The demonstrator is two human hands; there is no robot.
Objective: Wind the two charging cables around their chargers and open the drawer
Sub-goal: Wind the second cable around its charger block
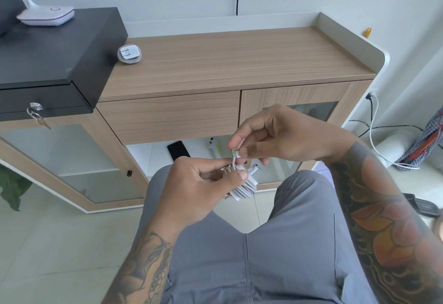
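Observation:
My left hand (196, 184) grips a white charger (244, 187) in front of my lap, with a white cable wound round it in several turns. My right hand (275, 136) pinches the cable's plug end (234, 154) just above the charger. A second white charger (129, 54) with its cable wrapped round it lies on the wooden cabinet top (239, 59) at the left. The wooden drawer (172, 117) under the cabinet top is shut.
A black box (60, 47) with a key (38, 114) in its lock sits on the cabinet's left end, a white lamp base (45, 15) on top of it. A black phone (178, 150) lies on the shelf below the drawer. Cables run along the floor at right.

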